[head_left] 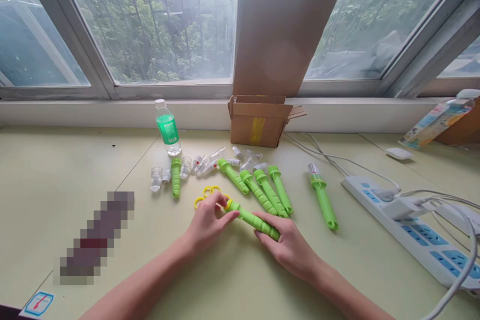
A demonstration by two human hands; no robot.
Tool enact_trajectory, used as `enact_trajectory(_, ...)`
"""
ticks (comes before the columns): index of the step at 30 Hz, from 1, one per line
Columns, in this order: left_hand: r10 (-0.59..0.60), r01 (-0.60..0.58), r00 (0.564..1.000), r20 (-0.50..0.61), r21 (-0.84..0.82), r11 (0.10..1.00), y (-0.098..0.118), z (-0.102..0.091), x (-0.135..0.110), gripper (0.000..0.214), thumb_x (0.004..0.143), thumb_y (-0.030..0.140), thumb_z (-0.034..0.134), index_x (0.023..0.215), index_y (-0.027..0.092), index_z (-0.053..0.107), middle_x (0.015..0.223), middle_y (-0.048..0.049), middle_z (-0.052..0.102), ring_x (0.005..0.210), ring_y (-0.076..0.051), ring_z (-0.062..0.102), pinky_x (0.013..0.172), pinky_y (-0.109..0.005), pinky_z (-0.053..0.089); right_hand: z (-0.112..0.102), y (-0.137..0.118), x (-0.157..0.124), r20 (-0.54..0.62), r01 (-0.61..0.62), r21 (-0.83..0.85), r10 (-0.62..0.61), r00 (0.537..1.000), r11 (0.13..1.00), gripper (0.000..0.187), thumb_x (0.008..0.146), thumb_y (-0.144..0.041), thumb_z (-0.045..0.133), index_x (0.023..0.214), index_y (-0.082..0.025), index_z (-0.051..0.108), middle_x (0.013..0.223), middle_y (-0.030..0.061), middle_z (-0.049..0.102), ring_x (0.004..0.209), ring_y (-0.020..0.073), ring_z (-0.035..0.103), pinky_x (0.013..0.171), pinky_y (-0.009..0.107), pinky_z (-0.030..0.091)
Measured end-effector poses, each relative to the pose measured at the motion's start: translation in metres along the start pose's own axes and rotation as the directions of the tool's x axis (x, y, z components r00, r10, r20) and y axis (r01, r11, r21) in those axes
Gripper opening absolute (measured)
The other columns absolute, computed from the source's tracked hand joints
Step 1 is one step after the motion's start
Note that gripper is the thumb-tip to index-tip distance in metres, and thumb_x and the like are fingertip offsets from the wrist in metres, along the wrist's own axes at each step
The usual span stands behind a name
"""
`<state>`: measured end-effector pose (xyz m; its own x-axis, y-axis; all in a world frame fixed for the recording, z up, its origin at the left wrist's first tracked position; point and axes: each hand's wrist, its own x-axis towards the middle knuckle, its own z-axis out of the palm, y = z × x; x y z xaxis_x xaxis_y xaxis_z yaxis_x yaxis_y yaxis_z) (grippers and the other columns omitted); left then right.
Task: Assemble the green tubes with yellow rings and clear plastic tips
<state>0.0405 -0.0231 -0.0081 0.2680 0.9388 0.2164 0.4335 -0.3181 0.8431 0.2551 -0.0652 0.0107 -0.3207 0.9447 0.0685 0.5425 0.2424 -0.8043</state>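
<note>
Nearest, both hands meet on one green handle (252, 219) that lies slantwise on the table (75, 170). The right hand (289, 249) closes its fingers over the handle's lower end at 4 o'clock. The left hand (207, 224) pinches the threaded upper end at 10 o'clock between thumb and fingertips, where a yellow ring (228, 205) sits. Just beyond the left hand, at 12 o'clock from it, lie more yellow rings (207, 192). Past them, four more green handles (264, 191) lie side by side. A single one (175, 178) lies apart at 11 o'clock, and another with a clear cap (323, 201) at 2 o'clock. Small clear caps (156, 179) are scattered behind these. A power strip (410, 232) lies at 3 o'clock. Farthest back stand a water bottle (168, 129) and a cardboard box (258, 121) under the window sill.
</note>
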Motion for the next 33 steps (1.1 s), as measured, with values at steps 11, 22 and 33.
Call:
enact_trajectory(11, 0.002, -0.002, 1.0, 0.006, 0.016, 1.0, -0.0008, 0.0002, 0.0003, 0.026, 0.082, 0.043, 0.061, 0.08, 0.021, 0.048, 0.086, -0.0018, 0.059, 0.089, -0.019, 0.059, 0.076, -0.032, 0.049, 0.0011, -0.0001, -0.0004, -0.001, 0.01, -0.001, -0.01, 1.0, 1.0, 0.027, 0.084, -0.021, 0.051, 0.107, -0.019, 0.065, 0.095, 0.0032, 0.069, 0.082, 0.0207, 0.062, 0.069, 0.028, 0.046)
enact_trajectory(22, 0.0, -0.002, 1.0, 0.032, 0.056, 0.998, -0.0003, -0.0005, 0.0006, 0.024, 0.083, 0.042, 0.059, 0.082, 0.021, 0.047, 0.085, -0.0019, 0.058, 0.087, -0.019, 0.058, 0.076, -0.032, 0.048, -0.0005, -0.0008, -0.0003, 0.014, 0.012, -0.015, -0.012, 1.0, 1.0, 0.032, 0.085, -0.02, 0.051, 0.114, -0.019, 0.064, 0.089, 0.0027, 0.068, 0.082, 0.0205, 0.062, 0.073, 0.028, 0.046)
enact_trajectory(33, 0.028, -0.032, 0.999, 0.042, 0.095, 0.995, -0.0009, -0.0012, 0.0002, 0.02, 0.083, 0.039, 0.057, 0.083, 0.021, 0.048, 0.084, -0.0023, 0.058, 0.084, -0.019, 0.058, 0.074, -0.032, 0.047, -0.0018, -0.0043, 0.0003, 0.029, 0.038, -0.06, -0.036, 0.999, 0.997, 0.032, 0.084, -0.019, 0.05, 0.112, -0.018, 0.065, 0.084, 0.0031, 0.068, 0.079, 0.0204, 0.061, 0.072, 0.028, 0.047)
